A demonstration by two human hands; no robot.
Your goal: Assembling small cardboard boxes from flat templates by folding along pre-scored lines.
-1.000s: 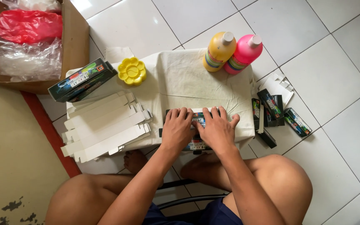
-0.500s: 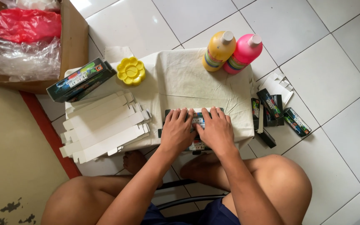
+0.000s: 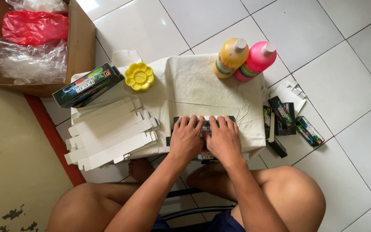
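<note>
Both hands lie flat, side by side, on a dark printed flattened cardboard carton (image 3: pixel 204 129) at the near edge of the small cloth-covered bench (image 3: pixel 202 86); the left hand (image 3: pixel 186 138) and right hand (image 3: pixel 225 139) press it with fingers stretched out and slightly spread, gripping nothing; a stack of flat white carton blanks (image 3: pixel 110 133) lies well to the left; a yellow flower-shaped plastic palette (image 3: pixel 139 76) and yellow and pink paint bottles (image 3: pixel 244 59) stand at the far side.

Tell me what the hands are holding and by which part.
Both the left hand and right hand lie flat, side by side, on top of a dark flattened carton on the cloth-covered table, pressing its upper face. Nothing is lifted.
</note>
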